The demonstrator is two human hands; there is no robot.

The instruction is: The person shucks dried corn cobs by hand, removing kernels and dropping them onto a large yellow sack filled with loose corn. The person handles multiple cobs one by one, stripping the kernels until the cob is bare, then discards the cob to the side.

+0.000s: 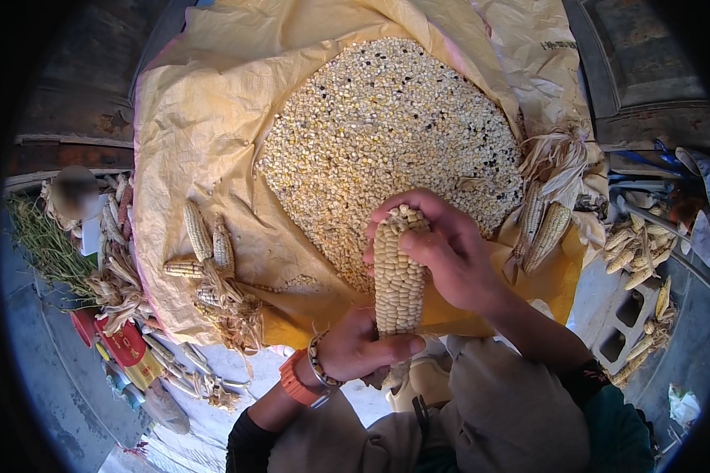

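Observation:
A pale ear of corn point(398, 284) stands nearly upright between my two hands. My left hand point(367, 349) is closed around its lower end, thumb across the front. Around the upper end curls my right hand point(449, 248), its thumb pressed on the kernels near the tip. The topmost kernels look loose and uneven there; the fingers behind the ear are partly hidden. Beyond the hands spreads a wide heap of shelled corn kernels point(384, 130), mostly white and yellow with scattered dark ones. It lies on a yellow woven plastic sheet point(201, 130).
Several ears tied by their husks point(213, 254) lie on the sheet's left side. Another husk-tied bunch of ears point(544, 230) lies at its right. On the floor are a red box point(124, 343), green stalks point(47, 236), a hollow concrete block point(627, 319) and more corn ears point(639, 254).

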